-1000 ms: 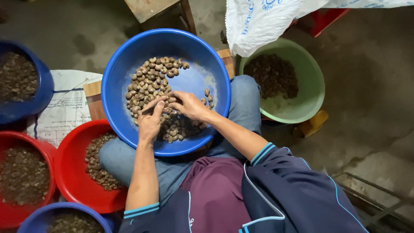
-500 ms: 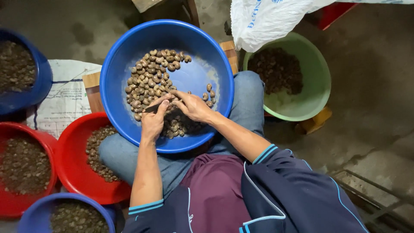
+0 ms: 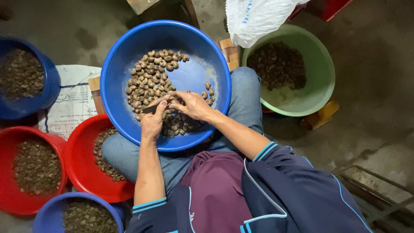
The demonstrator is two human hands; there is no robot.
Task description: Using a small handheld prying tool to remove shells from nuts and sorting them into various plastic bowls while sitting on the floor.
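A big blue basin (image 3: 118,64) rests on my lap and holds several brown shelled nuts (image 3: 148,75), heaped at its left and near side. Both hands meet low in the basin. My left hand (image 3: 152,123) is closed on a small dark blade (image 3: 148,109) that points left. My right hand (image 3: 194,105) pinches a single nut (image 3: 173,102) at its fingertips, right against my left thumb. More nuts lie under and around the hands.
A green basin (image 3: 321,73) of dark nuts stands at the right under a white plastic bag (image 3: 258,19). On the left are red basins (image 3: 77,146) (image 3: 8,172) and blue basins (image 3: 51,82) (image 3: 49,211) of nuts or shells, and a printed sack (image 3: 71,103) on the concrete floor.
My hands stay together over the same spot in the blue basin, with small finger movements. The view has shifted slightly.
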